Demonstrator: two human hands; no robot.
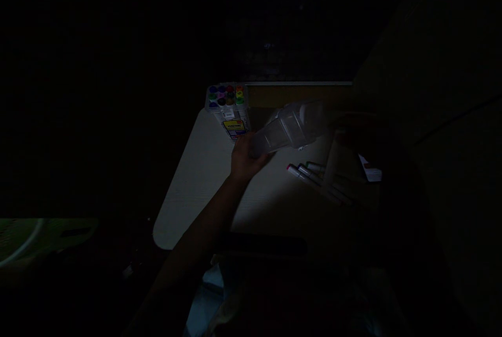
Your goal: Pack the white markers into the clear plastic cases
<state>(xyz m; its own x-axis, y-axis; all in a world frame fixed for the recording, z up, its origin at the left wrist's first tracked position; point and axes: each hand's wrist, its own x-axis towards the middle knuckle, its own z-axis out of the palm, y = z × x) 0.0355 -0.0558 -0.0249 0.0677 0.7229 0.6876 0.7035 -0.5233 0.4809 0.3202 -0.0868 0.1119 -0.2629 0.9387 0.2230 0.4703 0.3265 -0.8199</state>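
Note:
My left hand (pixel 245 156) is closed around one end of a clear plastic case (pixel 276 133), which is tilted over the table. My right hand (pixel 355 130) is in deep shadow beyond the case's other end, its outline hard to make out. From its fingers hangs a pale, motion-blurred stick (pixel 331 164) that looks like a marker. Below the case, several markers (pixel 309 175) with pink, blue and green ends lie on the table. Behind my left hand stands a clear case of markers (pixel 229 109), filled with coloured caps and bearing a yellow label.
The pale table (pixel 196 185) has a rounded near-left corner. At its right lies a small white and purple item (pixel 369 168), partly in shadow. A green surface (pixel 47 237) shows at the lower left. Most of the surroundings are too dark to make out.

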